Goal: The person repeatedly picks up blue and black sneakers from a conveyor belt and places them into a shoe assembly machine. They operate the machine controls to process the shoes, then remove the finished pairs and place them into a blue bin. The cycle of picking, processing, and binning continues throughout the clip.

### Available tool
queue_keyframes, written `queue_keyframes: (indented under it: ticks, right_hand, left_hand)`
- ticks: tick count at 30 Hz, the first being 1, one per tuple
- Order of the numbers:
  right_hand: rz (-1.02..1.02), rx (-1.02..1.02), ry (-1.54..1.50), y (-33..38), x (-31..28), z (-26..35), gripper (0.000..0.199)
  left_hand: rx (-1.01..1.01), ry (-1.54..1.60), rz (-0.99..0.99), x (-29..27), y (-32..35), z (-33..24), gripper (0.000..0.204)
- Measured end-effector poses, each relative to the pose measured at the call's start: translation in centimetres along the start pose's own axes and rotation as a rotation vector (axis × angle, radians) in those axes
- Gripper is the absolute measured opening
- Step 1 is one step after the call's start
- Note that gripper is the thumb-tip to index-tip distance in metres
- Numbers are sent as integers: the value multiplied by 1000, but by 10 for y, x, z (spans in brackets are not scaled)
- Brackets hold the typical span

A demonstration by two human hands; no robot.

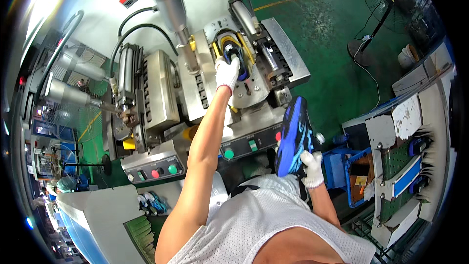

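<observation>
My left hand point(227, 72), in a white knit glove, reaches forward into the metal machine. Its fingers close on the near end of a dark blue and black shoe point(241, 71), which sits between yellow-edged side plates. Part of that shoe is hidden by the glove. Lower on the right, my right hand point(311, 168), gloved the same way, grips a second shoe point(294, 139) by its lower end. This one is tilted nearly upright, showing bright blue and light blue with black, beside the machine's front panel.
Green and red buttons point(228, 153) line the machine's front panel. A metal cylinder point(244, 14) and a thick vertical rod point(188, 51) flank the shoe's place. To the right stand a blue crate point(359, 176) and a rack with bristles point(425, 166). More shoes point(152, 203) lie at lower left.
</observation>
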State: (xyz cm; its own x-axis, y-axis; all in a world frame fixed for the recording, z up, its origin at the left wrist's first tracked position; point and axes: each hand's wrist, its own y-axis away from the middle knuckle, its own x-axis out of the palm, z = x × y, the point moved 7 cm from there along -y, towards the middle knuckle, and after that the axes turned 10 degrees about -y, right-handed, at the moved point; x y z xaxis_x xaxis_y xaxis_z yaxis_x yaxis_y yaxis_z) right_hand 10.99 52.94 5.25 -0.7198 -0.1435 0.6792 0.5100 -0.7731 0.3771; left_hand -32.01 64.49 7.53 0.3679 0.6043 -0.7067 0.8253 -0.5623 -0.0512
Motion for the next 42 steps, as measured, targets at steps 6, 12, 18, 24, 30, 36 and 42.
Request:
queue_keyframes:
  ticks: [6,12,18,24,30,36,42]
  right_hand:
    - [138,-117,-132,-2,38,51,82]
    - [-149,-52,78,-14,-4,28,58]
    - [-16,-168,309,-74,69,54,49]
    - [244,35,713,-277,192,41,40]
    - [-6,-493,1745,-446,240,-51,56]
    - [106,-560,1828,-466,233,-75,63]
    - [287,-173,1679,-447,242,-70,61]
  left_hand:
    - [-211,-238,17,83,-54,18,75]
    - [-190,135,208,42,-84,36,40]
    - [-59,181,123,-73,33,22,46]
    - [-64,272,395,-182,220,74,62]
    - [-650,-391,381,-250,429,229,80]
    - [-948,-165,-178,-279,545,298,59]
    - [-1127,-178,-190,-188,571,424,82]
